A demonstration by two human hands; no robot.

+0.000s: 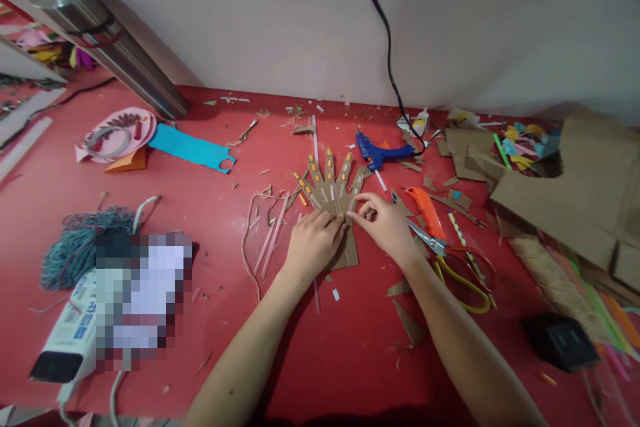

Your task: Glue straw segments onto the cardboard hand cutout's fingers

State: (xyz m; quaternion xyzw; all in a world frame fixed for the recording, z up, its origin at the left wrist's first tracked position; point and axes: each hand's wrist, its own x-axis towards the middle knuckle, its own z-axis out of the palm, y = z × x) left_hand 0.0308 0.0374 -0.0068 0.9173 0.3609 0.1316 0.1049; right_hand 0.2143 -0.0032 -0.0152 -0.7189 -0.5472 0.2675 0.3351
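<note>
A hand-shaped cardboard cutout [349,255] lies on the red table, with short orange and clear tube pieces on its fingers and palm. My left hand [316,243] rests on its palm, fingers bent and together, pressing on the cardboard. My right hand [380,217] is at the right side of the palm; its thumb and index finger pinch at something small near the cutout's thumb base, too small to make out. A blue glue gun [383,152] lies just beyond. Left of the cutout are clear straws [275,237] and brown twine [245,233].
Scissors [463,273] and an orange cutter [427,213] lie right of my right hand. Large cardboard pieces [575,193] stand far right, near a black box [560,341]. A steel flask [115,47], blue strip [193,147], teal yarn [80,247] and power strip [75,327] are left.
</note>
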